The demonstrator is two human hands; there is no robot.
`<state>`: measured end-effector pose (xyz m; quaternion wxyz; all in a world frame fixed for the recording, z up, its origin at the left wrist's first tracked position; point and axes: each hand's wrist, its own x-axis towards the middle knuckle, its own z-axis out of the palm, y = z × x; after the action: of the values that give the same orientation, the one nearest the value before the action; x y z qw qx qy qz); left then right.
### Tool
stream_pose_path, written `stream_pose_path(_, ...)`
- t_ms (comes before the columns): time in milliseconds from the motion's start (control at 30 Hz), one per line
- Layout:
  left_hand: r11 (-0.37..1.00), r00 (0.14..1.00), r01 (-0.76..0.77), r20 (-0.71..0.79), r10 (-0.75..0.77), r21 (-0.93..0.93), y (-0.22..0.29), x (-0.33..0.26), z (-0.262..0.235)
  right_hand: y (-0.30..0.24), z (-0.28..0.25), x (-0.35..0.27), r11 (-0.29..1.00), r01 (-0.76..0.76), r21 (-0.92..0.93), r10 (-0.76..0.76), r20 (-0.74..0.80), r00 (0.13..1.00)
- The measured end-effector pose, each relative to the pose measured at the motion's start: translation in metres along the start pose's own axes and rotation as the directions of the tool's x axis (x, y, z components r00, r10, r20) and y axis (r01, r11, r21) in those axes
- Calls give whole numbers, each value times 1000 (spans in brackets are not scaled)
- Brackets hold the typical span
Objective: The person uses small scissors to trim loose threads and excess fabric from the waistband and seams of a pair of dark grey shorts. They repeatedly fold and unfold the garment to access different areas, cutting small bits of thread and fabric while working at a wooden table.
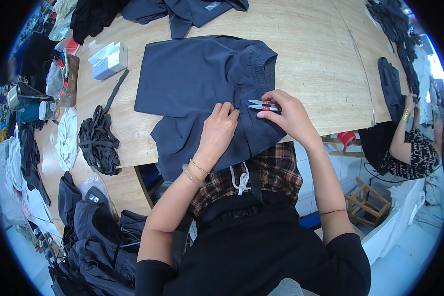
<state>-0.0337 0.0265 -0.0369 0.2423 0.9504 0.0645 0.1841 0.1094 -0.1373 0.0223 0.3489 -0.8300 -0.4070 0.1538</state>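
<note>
- Your right hand (287, 114) has its fingers closed around a small pair of thread snips with silver blades and a red grip (261, 105), blades pointing left, tips just above the cloth.
- Your left hand (221, 126) lies flat, fingers together and stretched out, pressing on the dark navy fabric shorts (197, 84) just left of the blade tips.
- Those shorts are spread on the pale wooden worktable (311, 54), waistband up and to the right, the lower edge hanging over the near table edge toward your waist.
- Two thin bracelets (195, 170) sit on your left wrist.
- Out to the left, a tangled bundle of dark cord (99, 143) rests on the table, with a small white and pale blue box (108, 60) beyond it.
- At the far edge lies another navy garment (182, 11), well apart from your hands.
- Low on the left, a heap of dark navy garments (98, 237) is piled beside you.
- Off to the right, another person in a patterned top (412, 148) has a hand up at a dark piece of cloth (390, 86) on the table edge.
</note>
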Motion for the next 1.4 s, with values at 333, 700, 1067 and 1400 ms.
stream_pose_path(333,990,997,78,1,-78,-118,-2,5,-7,-2,10,9,960,140,-243,-119,99,988)
stream_pose_path(700,981,993,115,23,-113,-155,-3,6,-8,-1,21,14,972,152,-177,-133,118,984)
stream_pose_path(1067,695,686,614,-182,-704,-375,-46,-64,-134,49,-39,-21,959,-267,100,282,-210,936)
stream_pose_path(1400,122,444,724,323,-836,-679,-39,-208,-107,66,-21,-72,895,-277,349,313,-50,948)
